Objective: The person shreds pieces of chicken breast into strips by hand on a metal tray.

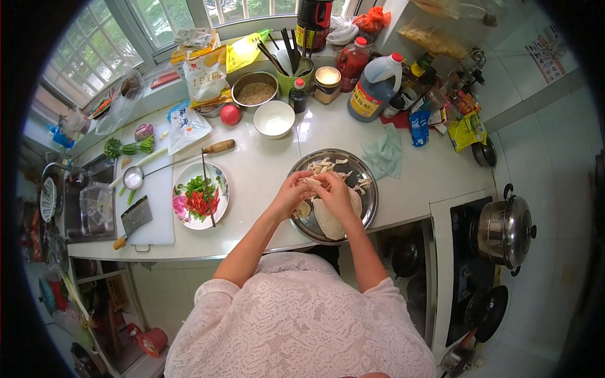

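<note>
Over the round metal tray (pixel 370 213), my left hand (pixel 291 194) and my right hand (pixel 335 195) meet, fingertips pinched on a small strip of pale cooked chicken (pixel 311 181). Both hands are closed on it, and the fingers partly cover it. Beneath them in the tray lies a large chicken piece (pixel 329 222), apparently breast, near the front. Torn chicken shreds (pixel 324 166) are scattered at the tray's back and right side. Another small chicken piece (pixel 301 210) rests at the left, by my left wrist.
Left of the tray, a flowered plate (pixel 222 179) holds cut red and green peppers with chopsticks across it. A cleaver (pixel 136 217) and ladle (pixel 133 177) lie on a white cutting board (pixel 161 233). Behind stands a white bowl (pixel 274 120); a pot (pixel 504 230) is on the right stove.
</note>
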